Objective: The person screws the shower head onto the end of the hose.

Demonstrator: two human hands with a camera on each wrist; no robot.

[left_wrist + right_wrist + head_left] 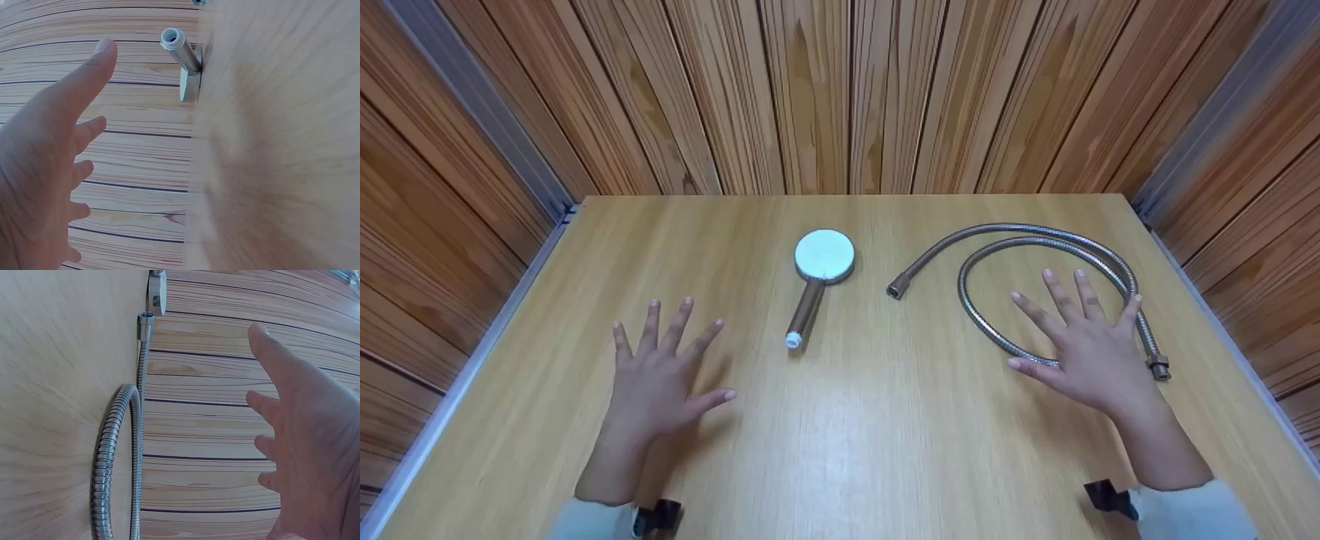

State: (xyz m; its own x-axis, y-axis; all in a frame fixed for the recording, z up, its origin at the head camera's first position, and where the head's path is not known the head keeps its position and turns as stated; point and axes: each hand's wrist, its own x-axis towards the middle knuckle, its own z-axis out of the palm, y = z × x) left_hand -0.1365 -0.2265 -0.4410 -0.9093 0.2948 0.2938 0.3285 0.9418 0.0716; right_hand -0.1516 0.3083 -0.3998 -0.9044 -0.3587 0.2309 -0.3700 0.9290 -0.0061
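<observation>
A handheld shower head (808, 304) lies on the table, its pale round face up and its threaded handle end towards me. To its right lies a coiled metal shower hose (973, 309) with a fitting at each end. My left hand (654, 386) hovers to the left of the shower head, fingers spread, holding nothing. Over the near right part of the hose coil, my right hand (1099, 360) is spread too and hides some of the hose. The right wrist view shows a gap between that hand and the hose (103, 467).
The light wooden table (840, 435) has metal rails along its left (472, 375) and right sides. Wood-plank walls (817, 97) stand behind it and on both sides. Dark straps (1110, 498) sit at both wrists beside light sleeves.
</observation>
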